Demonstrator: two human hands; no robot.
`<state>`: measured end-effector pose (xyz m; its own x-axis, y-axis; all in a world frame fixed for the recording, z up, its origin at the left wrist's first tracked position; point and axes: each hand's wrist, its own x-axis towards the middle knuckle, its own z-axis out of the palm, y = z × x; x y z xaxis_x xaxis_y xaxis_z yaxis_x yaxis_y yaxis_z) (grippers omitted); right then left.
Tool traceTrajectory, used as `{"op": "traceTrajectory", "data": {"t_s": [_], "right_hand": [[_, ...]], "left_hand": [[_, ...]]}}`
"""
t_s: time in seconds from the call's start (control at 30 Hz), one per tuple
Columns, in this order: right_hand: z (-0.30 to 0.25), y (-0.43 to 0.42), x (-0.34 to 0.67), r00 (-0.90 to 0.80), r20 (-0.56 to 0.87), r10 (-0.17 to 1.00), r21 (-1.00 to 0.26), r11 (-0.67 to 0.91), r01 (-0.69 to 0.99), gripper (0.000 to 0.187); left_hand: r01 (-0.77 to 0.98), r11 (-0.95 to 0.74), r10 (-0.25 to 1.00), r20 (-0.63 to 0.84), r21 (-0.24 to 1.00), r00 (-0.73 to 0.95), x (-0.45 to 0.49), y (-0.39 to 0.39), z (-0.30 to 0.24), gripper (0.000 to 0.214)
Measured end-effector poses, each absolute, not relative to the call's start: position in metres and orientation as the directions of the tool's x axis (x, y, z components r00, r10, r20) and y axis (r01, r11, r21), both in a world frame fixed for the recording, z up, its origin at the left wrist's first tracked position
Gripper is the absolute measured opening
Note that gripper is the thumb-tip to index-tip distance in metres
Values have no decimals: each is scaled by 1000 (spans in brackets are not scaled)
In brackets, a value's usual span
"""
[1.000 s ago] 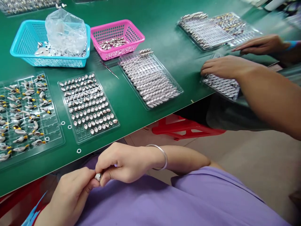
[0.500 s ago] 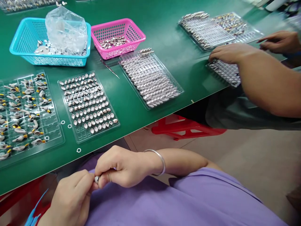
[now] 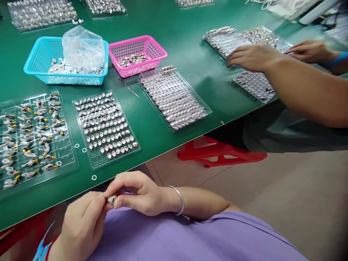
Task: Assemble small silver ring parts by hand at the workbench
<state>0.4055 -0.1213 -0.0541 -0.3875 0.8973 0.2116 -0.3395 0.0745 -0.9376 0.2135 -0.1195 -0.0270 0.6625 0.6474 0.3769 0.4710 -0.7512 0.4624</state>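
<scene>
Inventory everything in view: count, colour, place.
Tabletop: 1, green, centre
Perforated plastic basket: 1, cyan, back left
Smaller plastic basket: 1, pink, beside it
Crumpled plastic bag: 1, clear, in cyan basket
Slim metal tool: 1, silvery, centre
Plastic part trays: about 9, clear, tabletop
Flat rings: 4, white, front left
Plastic stool: 1+, red, below
Co-worker's hands: 2, right
Small piece: 1, whitish, fingertips
Garment: 1, purple, bottom
Left hand: 1, lower left
Right hand: 1, bottom

Green tabletop [image 3: 187, 43] under the pink, perforated basket [image 3: 144, 66]; left of it, a sky-blue basket [image 3: 76, 79], likewise perforated; in front of the pink one, a white earbud part [image 3: 110, 199] with a black spot, plain purple clothing [image 3: 152, 235], a red stool [image 3: 193, 151]
</scene>
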Motion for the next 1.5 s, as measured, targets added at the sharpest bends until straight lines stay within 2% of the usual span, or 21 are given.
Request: {"op": "traceTrajectory", "data": {"t_s": [0.13, 0.27, 0.67, 0.87, 1.07, 1.13, 1.2, 1.3, 1.4, 1.5], "right_hand": [[-59, -121, 399, -429, 118, 895, -820, -156, -551, 20], [-63, -121, 395, -470, 5, 883, -751, -307, -585, 28], [-63, -118, 395, -410, 41, 911, -776, -230, -588, 27], [-57, -114, 407, -435, 75, 898, -884, -142, -445, 25], [-52, -114, 413, -517, 32, 856, -893, -208, -400, 24], [-46, -110, 419, -562, 38, 826, -951, -143, -275, 19], [-39, -106, 426, -611, 67, 789, -994, 0, -109, 14], [-30, -100, 433, -684, 121, 719, -977, 209, 47, 12], [-27, -100, 433, -708, 173, 685, -960, 278, 35, 15], [-29, -104, 428, -671, 248, 699, -951, 308, -31, 17]], "left_hand": [[486, -742, 664, 401, 463, 631, 218, -119, -26, 17], [485, -746, 663, 432, 457, 612, 221, -118, -27, 16], [528, -763, 645, 491, 372, 586, 232, -115, -25, 21], [492, -763, 642, 403, 418, 653, 226, -107, -19, 21], [408, -817, 570, 471, 406, 673, 222, -107, -18, 17], [383, -841, 534, 470, 382, 703, 223, -107, -18, 18], [377, -859, 506, 461, 347, 729, 223, -107, -18, 19], [374, -882, 469, 458, 288, 755, 220, -108, -20, 19], [356, -895, 443, 444, 270, 779, 217, -109, -21, 18], [345, -901, 429, 421, 262, 799, 215, -111, -19, 21]]}}
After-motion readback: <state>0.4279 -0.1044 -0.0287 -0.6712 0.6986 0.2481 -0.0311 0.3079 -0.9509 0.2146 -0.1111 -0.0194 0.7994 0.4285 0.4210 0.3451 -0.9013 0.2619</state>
